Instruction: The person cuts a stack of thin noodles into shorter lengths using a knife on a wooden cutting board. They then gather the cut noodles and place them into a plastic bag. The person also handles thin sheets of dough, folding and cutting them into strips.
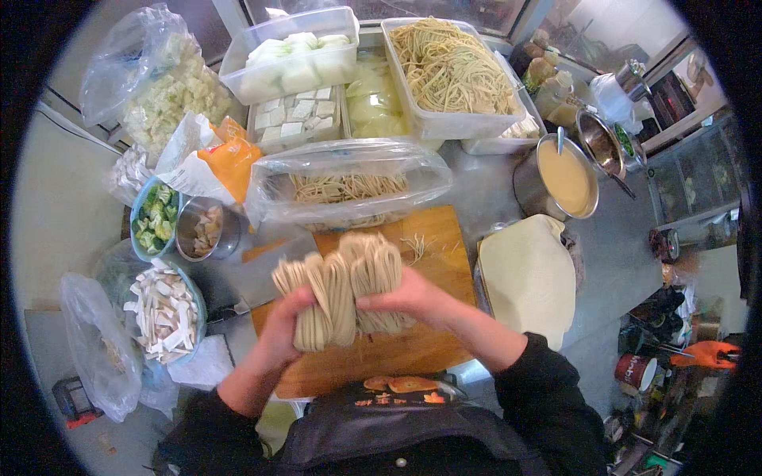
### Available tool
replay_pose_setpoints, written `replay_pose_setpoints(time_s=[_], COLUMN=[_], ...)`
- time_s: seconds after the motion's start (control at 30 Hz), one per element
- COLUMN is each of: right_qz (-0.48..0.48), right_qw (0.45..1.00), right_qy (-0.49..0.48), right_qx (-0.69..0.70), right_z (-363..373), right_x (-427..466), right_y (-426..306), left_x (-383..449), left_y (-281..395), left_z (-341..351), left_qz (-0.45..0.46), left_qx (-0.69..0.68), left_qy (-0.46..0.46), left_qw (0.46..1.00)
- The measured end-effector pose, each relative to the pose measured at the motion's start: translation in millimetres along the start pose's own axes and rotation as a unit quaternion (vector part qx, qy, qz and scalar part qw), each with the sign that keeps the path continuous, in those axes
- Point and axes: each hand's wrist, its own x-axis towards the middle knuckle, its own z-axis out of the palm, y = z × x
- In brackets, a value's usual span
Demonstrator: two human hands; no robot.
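Note:
Folded bundles of noodles (339,297) are gripped between my two hands above a wooden cutting board (440,351). My left hand (289,324) presses the bundles from the left, its thumb towards the front. From the right, my right hand (411,300) grips them with the thumb across their face. A few loose noodle strands (418,247) lie on the board's upper part. Beyond the board, an open clear plastic bag (351,208) contains more noodles (348,185). A pale folded sheet, perhaps dough or cloth (530,273), lies right of the board.
Plastic tubs of noodles (452,71), white blocks (294,116) and pale chunks (309,62) stand at the back. Left are bowls of broccoli (156,220), cut pieces (207,229) and white strips (164,312). A metal pot of tan liquid (565,175) stands right, beside a metal bowl (601,143).

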Motion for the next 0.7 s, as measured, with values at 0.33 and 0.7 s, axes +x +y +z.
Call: replay_pose_setpoints(time_s=[0.33,0.7], right_qz=[-0.210,0.022], right_qw=[0.972,0.998], right_qy=[0.056,0.054], right_qx=[-0.093,-0.011], right_z=[-4,-41], right_x=[79,80], right_y=[-116,-7], left_x=[88,110], left_y=[143,45], left_z=[16,-35], left_qz=[0.180,-0.082], left_qx=[0.140,-0.014], left_qy=[-0.052,-0.016], left_qw=[0.972,0.996])
